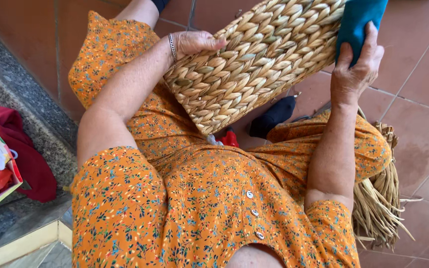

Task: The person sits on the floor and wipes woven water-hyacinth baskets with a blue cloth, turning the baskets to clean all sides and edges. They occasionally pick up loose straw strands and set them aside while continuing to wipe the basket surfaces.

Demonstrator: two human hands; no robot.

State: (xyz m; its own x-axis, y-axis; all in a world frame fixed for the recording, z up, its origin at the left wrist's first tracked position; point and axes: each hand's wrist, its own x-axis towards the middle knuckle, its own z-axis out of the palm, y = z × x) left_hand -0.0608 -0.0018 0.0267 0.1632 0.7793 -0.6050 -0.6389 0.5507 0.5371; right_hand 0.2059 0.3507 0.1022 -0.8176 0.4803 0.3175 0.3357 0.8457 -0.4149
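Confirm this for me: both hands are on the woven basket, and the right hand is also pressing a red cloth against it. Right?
Not quite. The cloth under the right hand is teal, not red, as the head view shows. The rest stands: the left hand grips the woven basket at its other edge, and the right hand presses the cloth against it.

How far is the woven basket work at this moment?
Done: the woven basket panel shows many tight, even braided rows. In hand: the left hand grips its edge, and the right hand holds the other side together with a teal cloth. Left: a bundle of loose dry straw lies unused on the tiled floor. Whether the basket's rim is finished cannot be seen.
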